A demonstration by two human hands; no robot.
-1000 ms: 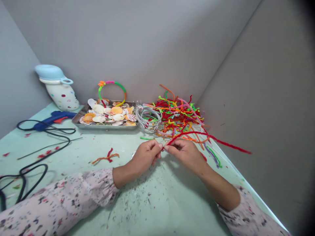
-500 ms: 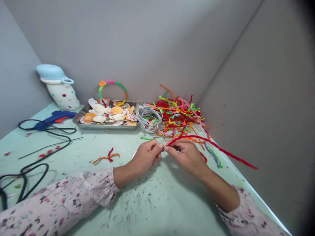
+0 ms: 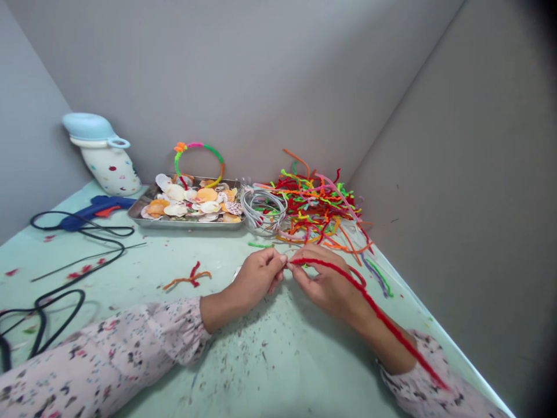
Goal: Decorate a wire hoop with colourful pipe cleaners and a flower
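A long red pipe cleaner (image 3: pixel 369 299) runs from between my fingertips, over the back of my right hand and along the forearm to the sleeve. My left hand (image 3: pixel 260 271) is closed in a pinch at its near end; the tip is hidden by thumb and fingers. Right beside it, the thumb and fingers of my right hand (image 3: pixel 328 281) pinch the same pipe cleaner. A thin grey wire (image 3: pixel 296 246) shows just behind the hands, and I cannot tell whether it reaches into my fingers. Another red loop (image 3: pixel 357 275) sticks out beyond my right hand.
Behind the hands lie a pile of coloured pipe cleaners (image 3: pixel 313 200), a coil of grey wire (image 3: pixel 263 209) and a metal tray (image 3: pixel 187 223) of shells with a colourful hoop (image 3: pixel 213 152). Leftward are a blue glue gun (image 3: pixel 93 212), its black cord (image 3: pixel 43 305) and a bottle (image 3: pixel 108 168).
The red pipe cleaner's free end has swung down and toward me, from out past the table's right edge to lying across my right forearm. Both hands stay nearly in place.
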